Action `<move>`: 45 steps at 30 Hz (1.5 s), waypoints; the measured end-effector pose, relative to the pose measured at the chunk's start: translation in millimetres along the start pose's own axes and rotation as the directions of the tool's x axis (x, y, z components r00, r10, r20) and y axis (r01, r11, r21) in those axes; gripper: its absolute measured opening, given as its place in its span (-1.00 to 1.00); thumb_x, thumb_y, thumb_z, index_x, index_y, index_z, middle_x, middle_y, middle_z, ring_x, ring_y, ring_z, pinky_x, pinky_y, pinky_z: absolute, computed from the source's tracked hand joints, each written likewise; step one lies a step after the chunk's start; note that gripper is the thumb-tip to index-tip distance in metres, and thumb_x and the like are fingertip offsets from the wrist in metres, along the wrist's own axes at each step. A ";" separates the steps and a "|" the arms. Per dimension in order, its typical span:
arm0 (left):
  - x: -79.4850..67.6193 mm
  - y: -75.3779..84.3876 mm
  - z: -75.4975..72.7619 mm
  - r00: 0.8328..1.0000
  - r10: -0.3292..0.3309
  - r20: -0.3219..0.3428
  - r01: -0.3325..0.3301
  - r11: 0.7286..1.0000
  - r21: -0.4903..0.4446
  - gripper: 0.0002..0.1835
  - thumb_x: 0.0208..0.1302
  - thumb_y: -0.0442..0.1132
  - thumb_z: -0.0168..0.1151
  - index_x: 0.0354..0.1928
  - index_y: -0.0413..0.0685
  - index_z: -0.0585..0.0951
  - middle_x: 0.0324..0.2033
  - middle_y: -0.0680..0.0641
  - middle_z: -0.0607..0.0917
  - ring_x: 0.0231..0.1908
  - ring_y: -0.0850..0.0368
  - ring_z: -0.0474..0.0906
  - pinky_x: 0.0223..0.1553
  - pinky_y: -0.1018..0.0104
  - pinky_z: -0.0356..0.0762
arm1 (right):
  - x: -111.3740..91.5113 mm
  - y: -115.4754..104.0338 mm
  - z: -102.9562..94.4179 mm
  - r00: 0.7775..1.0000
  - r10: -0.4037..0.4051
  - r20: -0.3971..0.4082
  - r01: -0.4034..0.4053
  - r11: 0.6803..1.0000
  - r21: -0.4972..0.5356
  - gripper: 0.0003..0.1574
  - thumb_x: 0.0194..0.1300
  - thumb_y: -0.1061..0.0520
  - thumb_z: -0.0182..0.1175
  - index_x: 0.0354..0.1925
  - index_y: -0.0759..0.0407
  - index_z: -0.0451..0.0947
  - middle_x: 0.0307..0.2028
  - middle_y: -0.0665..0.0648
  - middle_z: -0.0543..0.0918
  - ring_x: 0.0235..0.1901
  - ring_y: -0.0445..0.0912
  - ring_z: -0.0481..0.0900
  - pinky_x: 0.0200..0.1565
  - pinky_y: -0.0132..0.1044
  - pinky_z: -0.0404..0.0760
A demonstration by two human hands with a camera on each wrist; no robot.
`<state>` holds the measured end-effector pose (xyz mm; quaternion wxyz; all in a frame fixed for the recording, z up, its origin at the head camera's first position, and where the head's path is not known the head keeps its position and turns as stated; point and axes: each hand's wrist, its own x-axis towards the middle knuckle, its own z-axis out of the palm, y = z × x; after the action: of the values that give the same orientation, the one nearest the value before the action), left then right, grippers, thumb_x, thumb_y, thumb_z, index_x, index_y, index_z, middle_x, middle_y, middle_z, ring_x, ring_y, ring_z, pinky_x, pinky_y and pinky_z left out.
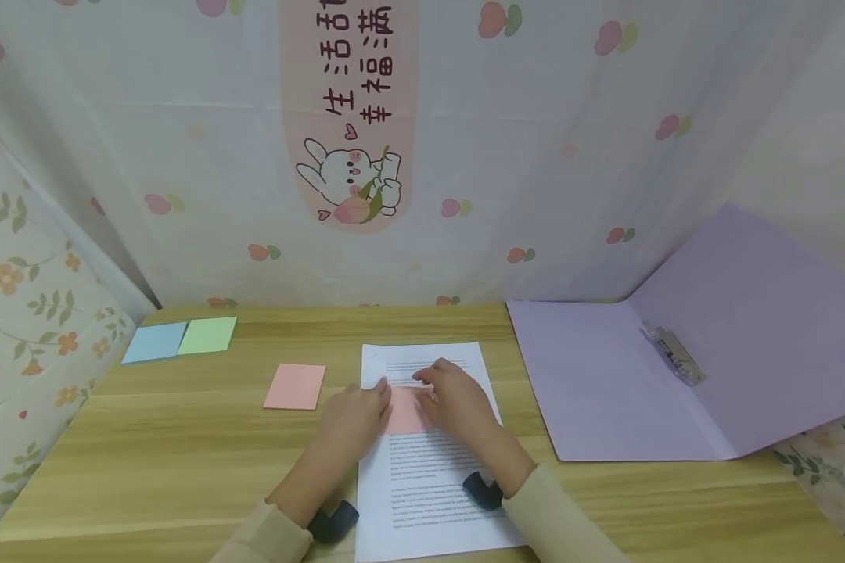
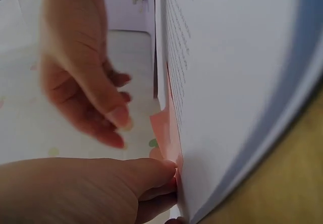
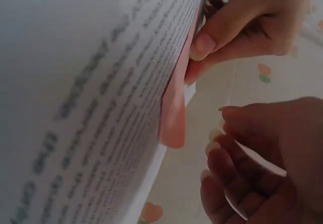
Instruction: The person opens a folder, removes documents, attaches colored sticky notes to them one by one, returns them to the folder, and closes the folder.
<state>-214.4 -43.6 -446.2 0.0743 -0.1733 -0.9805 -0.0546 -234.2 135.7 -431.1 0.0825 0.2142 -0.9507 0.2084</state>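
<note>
A pink sticky note (image 1: 404,414) lies across the upper half of a stack of printed sheets (image 1: 440,489). At its left edge my left hand (image 1: 352,420) pinches the note between thumb and fingers, right against the paper. My right hand (image 1: 462,404) hovers over the note's right side with loosely bent fingers. In the right wrist view that right hand (image 3: 262,158) holds nothing and stays apart from the note (image 3: 174,113), whose free end curls up off the page. Part of the note's left edge is hidden by the left hand.
A pink sticky pad (image 1: 295,387) lies left of the sheets. Blue (image 1: 153,343) and green (image 1: 208,335) sticky pads sit at the table's back left. On the right, a purple folder (image 1: 591,383) lies open, its raised cover carrying a metal clip (image 1: 678,357). A printed curtain (image 1: 549,156) hangs behind.
</note>
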 end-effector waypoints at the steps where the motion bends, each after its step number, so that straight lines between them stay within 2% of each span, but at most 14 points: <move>1: -0.6 0.0 -0.5 1.000 -0.001 -0.001 0.001 1.000 -0.003 -0.61 0.39 -0.08 0.28 0.16 -0.09 0.68 0.09 -0.09 0.76 -0.32 -0.05 0.66 -0.40 0.16 0.61 | -1.4 -5.1 -2.0 0.999 -0.042 0.022 0.042 0.999 -0.019 -0.74 0.28 0.21 0.36 -0.04 0.14 0.73 -0.21 0.07 0.75 -0.22 -0.06 0.70 -0.18 -0.22 0.70; 5: -3.5 0.4 -3.8 1.000 -0.020 0.005 0.020 0.999 -0.046 -0.60 0.40 -0.08 0.27 0.19 -0.06 0.67 0.15 -0.06 0.73 -0.13 -0.05 0.61 -0.19 0.13 0.49 | -6.6 -18.9 -4.8 0.970 -0.179 0.165 0.186 0.982 -0.033 -0.67 0.42 0.19 0.22 0.12 0.14 0.68 0.07 0.10 0.76 0.10 0.00 0.72 0.13 -0.10 0.67; 8: -5.9 0.4 -7.1 0.998 -0.042 0.042 0.047 0.992 -0.117 -0.59 0.42 -0.10 0.23 0.23 -0.06 0.64 0.23 -0.06 0.67 0.22 -0.19 0.52 0.17 -0.06 0.44 | -10.0 -21.2 -3.4 0.937 -0.197 0.287 0.216 0.976 -0.035 -0.53 0.53 0.14 0.09 0.33 0.16 0.51 0.31 0.13 0.59 0.32 0.00 0.55 0.30 -0.07 0.54; 10: -6.0 0.7 -8.8 0.996 -0.042 0.076 0.053 0.987 -0.151 -0.59 0.45 -0.12 0.19 0.26 -0.09 0.62 0.29 -0.06 0.62 0.39 -0.29 0.38 0.37 -0.25 0.30 | -12.5 -19.1 -2.5 0.914 -0.189 0.358 0.223 0.973 -0.055 -0.44 0.59 0.11 -0.01 0.45 0.19 0.34 0.44 0.15 0.43 0.45 0.00 0.39 0.39 -0.06 0.44; 12: -5.7 -0.2 -10.2 0.994 -0.034 0.106 0.052 0.984 -0.170 -0.59 0.48 -0.13 0.16 0.27 -0.10 0.60 0.33 -0.07 0.58 0.45 -0.35 0.28 0.43 -0.34 0.19 | -13.8 -16.4 -1.4 0.895 -0.180 0.409 0.223 0.973 -0.061 -0.38 0.62 0.08 -0.09 0.52 0.21 0.19 0.52 0.17 0.30 0.52 0.00 0.26 0.46 -0.05 0.35; 14: -5.4 -1.9 -10.6 0.991 -0.016 0.134 0.040 0.984 -0.174 -0.58 0.49 -0.13 0.13 0.29 -0.10 0.59 0.35 -0.06 0.56 0.45 -0.35 0.29 0.43 -0.34 0.19 | -14.4 -13.5 0.3 0.879 -0.180 0.441 0.229 0.971 -0.060 -0.35 0.64 0.06 -0.13 0.55 0.23 0.10 0.56 0.17 0.21 0.56 0.00 0.17 0.50 -0.06 0.27; 16: -5.7 -4.0 -10.0 0.987 0.006 0.158 0.023 0.983 -0.180 -0.57 0.49 -0.13 0.13 0.31 -0.10 0.57 0.37 -0.06 0.54 0.44 -0.34 0.31 0.42 -0.32 0.23 | -14.2 -10.3 2.9 0.875 -0.185 0.448 0.233 0.971 -0.055 -0.32 0.62 0.05 -0.12 0.56 0.24 0.08 0.57 0.18 0.18 0.57 0.00 0.14 0.52 -0.05 0.22; 19: -6.0 -5.4 -8.1 0.983 0.041 0.180 -0.006 0.982 -0.190 -0.54 0.49 -0.12 0.14 0.33 -0.12 0.54 0.39 -0.08 0.51 0.43 -0.31 0.34 0.40 -0.26 0.31 | -15.1 -5.9 6.0 0.878 -0.172 0.446 0.228 0.971 -0.075 -0.29 0.58 0.05 -0.07 0.56 0.23 0.09 0.57 0.17 0.18 0.57 -0.01 0.15 0.53 -0.05 0.20; 22: -5.2 -4.3 -7.4 0.982 0.057 0.179 -0.022 0.982 -0.189 -0.52 0.48 -0.11 0.15 0.34 -0.15 0.53 0.40 -0.10 0.50 0.42 -0.31 0.35 0.37 -0.19 0.39 | -17.4 -3.5 5.0 0.897 -0.132 0.421 0.202 0.971 -0.127 -0.27 0.55 0.00 -0.01 0.54 0.24 0.15 0.55 0.16 0.22 0.55 -0.01 0.20 0.52 -0.02 0.23; 25: -4.8 -3.3 -9.1 0.982 0.036 0.185 -0.001 0.982 -0.188 -0.51 0.48 -0.11 0.16 0.36 -0.14 0.51 0.41 -0.10 0.48 0.43 -0.29 0.35 0.36 -0.17 0.41 | -19.3 1.5 1.5 0.918 -0.096 0.385 0.176 0.968 -0.180 -0.27 0.54 -0.05 0.04 0.50 0.26 0.23 0.52 0.17 0.29 0.52 0.02 0.27 0.50 0.04 0.26; 29: -6.5 -4.0 -12.4 0.975 -0.008 0.221 0.050 0.981 -0.185 -0.49 0.49 -0.09 0.15 0.39 -0.11 0.48 0.45 -0.08 0.43 0.47 -0.27 0.29 0.36 -0.17 0.40 | -23.4 11.6 -6.3 0.928 -0.027 0.371 0.112 0.971 -0.210 -0.26 0.54 -0.11 0.05 0.48 0.25 0.26 0.51 0.15 0.32 0.51 0.03 0.29 0.51 0.09 0.22; 34: -6.3 -5.7 -15.7 0.972 -0.023 0.235 0.060 0.986 -0.154 -0.49 0.49 -0.08 0.14 0.39 -0.08 0.48 0.44 -0.05 0.44 0.47 -0.25 0.30 0.40 -0.20 0.35 | -26.0 17.2 -14.8 0.926 0.007 0.379 0.054 0.987 -0.151 -0.23 0.53 -0.14 0.07 0.50 0.22 0.24 0.52 0.14 0.29 0.52 0.06 0.26 0.51 0.10 0.23; 39: -5.0 -5.4 -16.3 0.973 -0.006 0.233 0.039 0.990 -0.134 -0.49 0.49 -0.07 0.14 0.40 -0.05 0.48 0.44 -0.02 0.46 0.46 -0.23 0.32 0.46 -0.35 0.13 | -27.6 19.7 -15.6 0.935 -0.001 0.356 0.043 0.993 -0.112 -0.18 0.46 -0.16 0.16 0.48 0.21 0.28 0.51 0.15 0.32 0.51 0.07 0.29 0.48 0.09 0.28; 45: -5.2 -9.0 -18.8 0.976 0.002 0.218 0.043 0.978 -0.202 -0.50 0.44 -0.08 0.21 0.34 -0.09 0.53 0.39 -0.06 0.52 0.43 -0.27 0.36 0.44 -0.37 0.14 | -28.7 21.7 -12.1 0.955 -0.009 0.297 0.039 0.995 -0.095 -0.19 0.42 -0.17 0.21 0.44 0.21 0.35 0.47 0.17 0.38 0.44 0.11 0.40 0.39 0.11 0.41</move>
<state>-210.3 -56.2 -429.3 -0.0522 -0.1747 -0.9736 -0.1373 -217.2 169.5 -435.2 -0.0476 0.2502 -0.9589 0.1253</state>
